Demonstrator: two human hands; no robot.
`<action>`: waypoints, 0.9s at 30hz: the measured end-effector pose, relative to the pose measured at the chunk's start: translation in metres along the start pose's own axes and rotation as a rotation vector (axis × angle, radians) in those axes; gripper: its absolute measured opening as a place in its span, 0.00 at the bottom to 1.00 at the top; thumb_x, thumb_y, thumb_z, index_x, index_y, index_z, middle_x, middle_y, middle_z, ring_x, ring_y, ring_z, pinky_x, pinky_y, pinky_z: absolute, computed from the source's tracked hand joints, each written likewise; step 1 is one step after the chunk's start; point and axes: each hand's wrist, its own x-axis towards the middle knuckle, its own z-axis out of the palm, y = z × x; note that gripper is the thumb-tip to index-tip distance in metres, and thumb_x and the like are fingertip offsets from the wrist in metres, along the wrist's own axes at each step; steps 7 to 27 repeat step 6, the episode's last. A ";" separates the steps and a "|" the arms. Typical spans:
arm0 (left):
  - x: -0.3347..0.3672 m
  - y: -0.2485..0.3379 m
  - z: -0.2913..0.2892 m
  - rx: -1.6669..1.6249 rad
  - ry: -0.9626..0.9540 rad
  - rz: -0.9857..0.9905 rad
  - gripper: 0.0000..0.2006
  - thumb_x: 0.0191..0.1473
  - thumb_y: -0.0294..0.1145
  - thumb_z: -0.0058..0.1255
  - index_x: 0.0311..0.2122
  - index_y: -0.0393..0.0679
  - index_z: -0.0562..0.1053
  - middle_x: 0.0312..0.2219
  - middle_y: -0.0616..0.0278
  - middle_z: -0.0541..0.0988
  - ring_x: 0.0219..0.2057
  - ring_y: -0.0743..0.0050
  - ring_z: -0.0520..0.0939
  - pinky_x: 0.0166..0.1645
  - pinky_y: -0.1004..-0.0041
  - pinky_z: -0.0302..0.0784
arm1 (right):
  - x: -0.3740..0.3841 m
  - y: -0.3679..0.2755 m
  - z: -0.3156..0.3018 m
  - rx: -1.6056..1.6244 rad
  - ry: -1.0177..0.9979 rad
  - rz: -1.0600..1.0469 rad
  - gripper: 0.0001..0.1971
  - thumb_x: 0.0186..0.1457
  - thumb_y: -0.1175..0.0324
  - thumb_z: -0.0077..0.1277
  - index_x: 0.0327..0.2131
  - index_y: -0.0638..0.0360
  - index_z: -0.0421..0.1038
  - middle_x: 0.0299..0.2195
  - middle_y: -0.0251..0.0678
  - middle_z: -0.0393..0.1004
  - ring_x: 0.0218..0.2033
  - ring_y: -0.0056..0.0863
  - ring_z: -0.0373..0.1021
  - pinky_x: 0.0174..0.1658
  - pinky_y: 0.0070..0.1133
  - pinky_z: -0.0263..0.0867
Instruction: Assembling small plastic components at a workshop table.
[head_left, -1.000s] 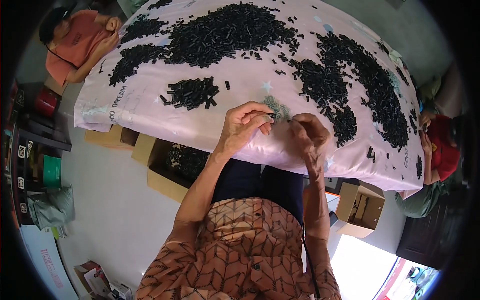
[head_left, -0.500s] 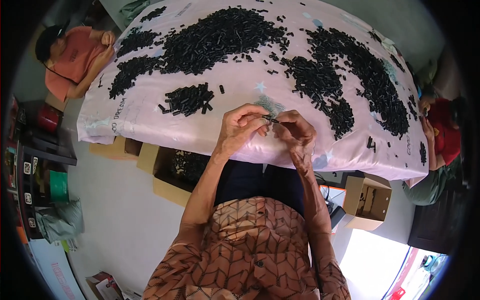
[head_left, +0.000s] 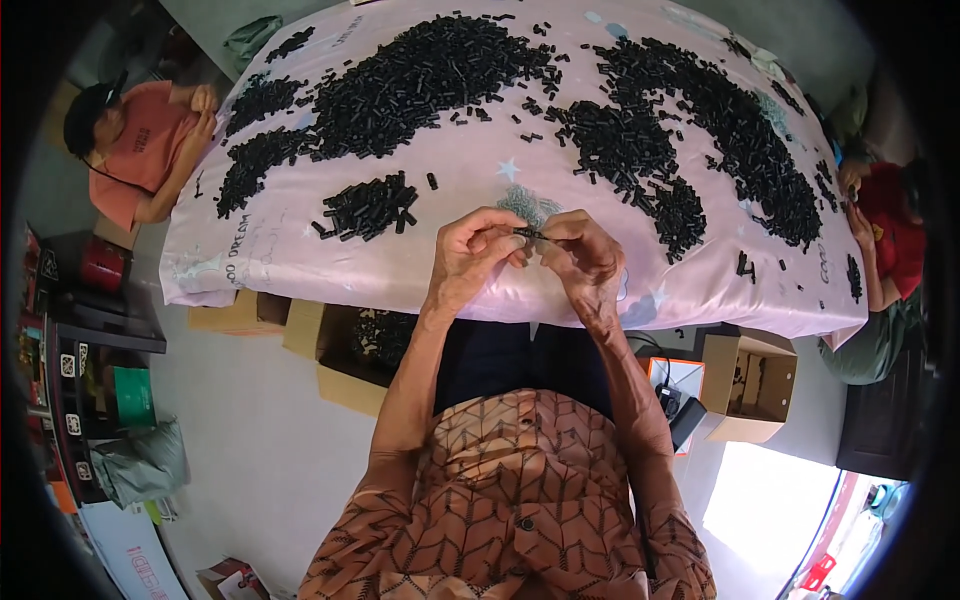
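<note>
Over the near edge of the cloth-covered table, my left hand [head_left: 472, 258] and my right hand [head_left: 588, 262] meet, both closed in a pinch. Between their fingertips is a small black cylindrical piece [head_left: 526, 232]. The left fingers grip its body, while the right thumb and fingers close on its thin right end; the finer detail is too small to make out. Left of my hands lies a small heap of similar black pieces [head_left: 368, 207], with a single piece [head_left: 432, 181] apart from it. A far larger heap [head_left: 420, 85] spreads behind.
More black pieces [head_left: 625, 145] cover the right side of the pink tablecloth [head_left: 300, 262]. One person [head_left: 145, 150] sits at the left end, another [head_left: 885, 235] at the right. Open cardboard boxes [head_left: 350, 388] [head_left: 750, 385] stand on the floor below the near edge.
The whole view has shifted and turned slightly. My hands stay together on the black piece, with a small change in finger position. The heaps look unchanged.
</note>
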 end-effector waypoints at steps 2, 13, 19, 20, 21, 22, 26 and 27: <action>-0.001 0.000 -0.002 0.007 -0.013 -0.003 0.10 0.54 0.15 0.50 0.42 0.31 0.72 0.31 0.56 0.79 0.29 0.75 0.80 0.34 0.78 0.78 | -0.001 -0.001 0.000 -0.045 -0.001 0.000 0.10 0.44 0.89 0.52 0.32 0.67 0.70 0.33 0.37 0.71 0.34 0.23 0.71 0.39 0.19 0.69; -0.001 -0.001 -0.002 0.007 -0.014 -0.005 0.10 0.54 0.16 0.50 0.42 0.31 0.72 0.31 0.56 0.79 0.29 0.75 0.80 0.34 0.79 0.78 | 0.000 -0.004 0.002 -0.066 0.015 0.005 0.09 0.44 0.88 0.51 0.31 0.66 0.70 0.32 0.36 0.71 0.33 0.23 0.70 0.39 0.18 0.68; -0.001 -0.001 -0.002 0.007 -0.014 -0.005 0.10 0.54 0.16 0.50 0.42 0.31 0.72 0.31 0.56 0.79 0.29 0.75 0.80 0.34 0.79 0.78 | 0.000 -0.004 0.002 -0.066 0.015 0.005 0.09 0.44 0.88 0.51 0.31 0.66 0.70 0.32 0.36 0.71 0.33 0.23 0.70 0.39 0.18 0.68; -0.001 -0.001 -0.002 0.007 -0.014 -0.005 0.10 0.54 0.16 0.50 0.42 0.31 0.72 0.31 0.56 0.79 0.29 0.75 0.80 0.34 0.79 0.78 | 0.000 -0.004 0.002 -0.066 0.015 0.005 0.09 0.44 0.88 0.51 0.31 0.66 0.70 0.32 0.36 0.71 0.33 0.23 0.70 0.39 0.18 0.68; -0.001 -0.001 -0.002 0.007 -0.014 -0.005 0.10 0.54 0.16 0.50 0.42 0.31 0.72 0.31 0.56 0.79 0.29 0.75 0.80 0.34 0.79 0.78 | 0.000 -0.004 0.002 -0.066 0.015 0.005 0.09 0.44 0.88 0.51 0.31 0.66 0.70 0.32 0.36 0.71 0.33 0.23 0.70 0.39 0.18 0.68; -0.001 -0.001 -0.002 0.007 -0.014 -0.005 0.10 0.54 0.16 0.50 0.42 0.31 0.72 0.31 0.56 0.79 0.29 0.75 0.80 0.34 0.79 0.78 | 0.000 -0.004 0.002 -0.066 0.015 0.005 0.09 0.44 0.88 0.51 0.31 0.66 0.70 0.32 0.36 0.71 0.33 0.23 0.70 0.39 0.18 0.68; -0.001 -0.001 -0.002 0.007 -0.014 -0.005 0.10 0.54 0.16 0.50 0.42 0.31 0.72 0.31 0.56 0.79 0.29 0.75 0.80 0.34 0.79 0.78 | 0.000 -0.004 0.002 -0.066 0.015 0.005 0.09 0.44 0.88 0.51 0.31 0.66 0.70 0.32 0.36 0.71 0.33 0.23 0.70 0.39 0.18 0.68; -0.001 -0.001 -0.002 0.007 -0.014 -0.005 0.10 0.54 0.16 0.50 0.42 0.31 0.72 0.31 0.56 0.79 0.29 0.75 0.80 0.34 0.79 0.78 | 0.000 -0.004 0.002 -0.066 0.015 0.005 0.09 0.44 0.88 0.51 0.31 0.66 0.70 0.32 0.36 0.71 0.33 0.23 0.70 0.39 0.18 0.68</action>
